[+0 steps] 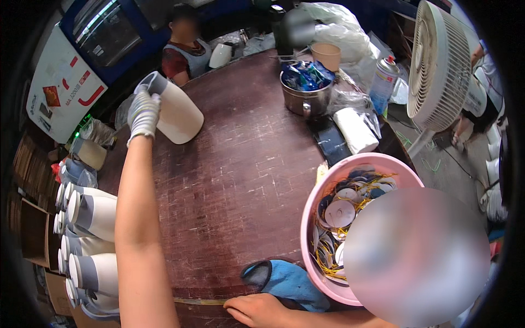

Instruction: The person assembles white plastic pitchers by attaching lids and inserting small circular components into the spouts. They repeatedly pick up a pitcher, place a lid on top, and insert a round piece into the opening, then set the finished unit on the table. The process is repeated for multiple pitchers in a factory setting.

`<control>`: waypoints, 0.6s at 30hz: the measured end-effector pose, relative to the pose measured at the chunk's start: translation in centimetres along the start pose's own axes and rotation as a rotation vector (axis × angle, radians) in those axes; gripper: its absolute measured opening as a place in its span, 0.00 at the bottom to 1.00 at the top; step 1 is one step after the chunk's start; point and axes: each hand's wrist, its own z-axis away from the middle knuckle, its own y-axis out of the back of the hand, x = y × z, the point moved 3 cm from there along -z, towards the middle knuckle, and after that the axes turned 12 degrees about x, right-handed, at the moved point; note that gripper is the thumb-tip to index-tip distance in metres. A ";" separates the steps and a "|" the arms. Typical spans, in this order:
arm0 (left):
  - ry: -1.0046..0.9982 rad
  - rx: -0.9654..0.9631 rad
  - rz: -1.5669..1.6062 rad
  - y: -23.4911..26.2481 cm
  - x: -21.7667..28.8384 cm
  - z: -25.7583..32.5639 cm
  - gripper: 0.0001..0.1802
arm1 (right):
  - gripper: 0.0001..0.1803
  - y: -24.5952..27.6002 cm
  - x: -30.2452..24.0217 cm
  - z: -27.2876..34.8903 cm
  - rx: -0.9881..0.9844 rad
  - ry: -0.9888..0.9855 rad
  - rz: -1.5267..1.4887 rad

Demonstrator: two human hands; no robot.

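The white jug-shaped housing (176,112) lies tilted on the dark round table (240,180) at ten o'clock, its grey neck gripped by the gloved left hand (143,113). The bare right hand (258,309) rests flat, fingers together, at six o'clock, touching a blue glove (287,281) beside the pink basin (322,188).

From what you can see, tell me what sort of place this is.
Probably a small workshop or assembly bench: matching white-and-grey housings stacked at the left, a pink basin of wired round parts, and a gloved left hand holding one housing.
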 end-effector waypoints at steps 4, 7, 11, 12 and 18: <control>-0.094 0.244 0.458 2.0 -2.4 3.8 0.14 | 0.09 1.5 -1.7 -0.6 -0.017 -0.003 -0.046; -0.108 0.273 0.667 5.3 -5.9 8.1 0.09 | 0.09 1.4 -1.9 -0.9 -0.094 -0.016 -0.024; -0.073 0.253 1.106 17.2 -6.4 14.3 0.06 | 0.17 1.6 -2.0 -1.6 0.007 -0.157 -0.110; -0.065 0.233 1.088 21.1 -5.4 16.3 0.08 | 0.20 2.0 -1.6 -1.4 0.035 -0.271 -0.173; -0.325 0.162 0.773 42.3 -3.6 31.3 0.06 | 0.52 4.3 -8.8 2.3 0.101 -0.591 -1.513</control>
